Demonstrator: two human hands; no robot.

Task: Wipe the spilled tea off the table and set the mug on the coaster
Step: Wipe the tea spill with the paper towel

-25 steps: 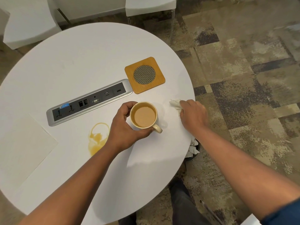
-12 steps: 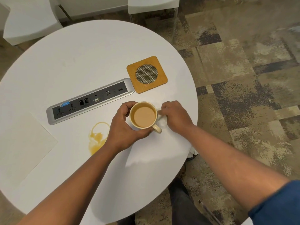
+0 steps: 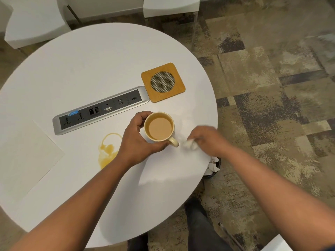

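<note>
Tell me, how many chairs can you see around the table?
2: one white chair beyond the table's far left edge, another at top centre. More may be out of view.

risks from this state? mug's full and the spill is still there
1. The mug is nearly full of tea; the left hand grips its side, so tilting it toward the coaster could slop more.
2. The spill lies near the power strip; careless wiping could push tea toward the sockets.
3. The right hand wipes with the tissue beside the handle and could knock it.

Mug (image 3: 159, 128) on table (image 3: 90, 60), coaster (image 3: 163, 82) behind, spill (image 3: 107, 151) left
</note>
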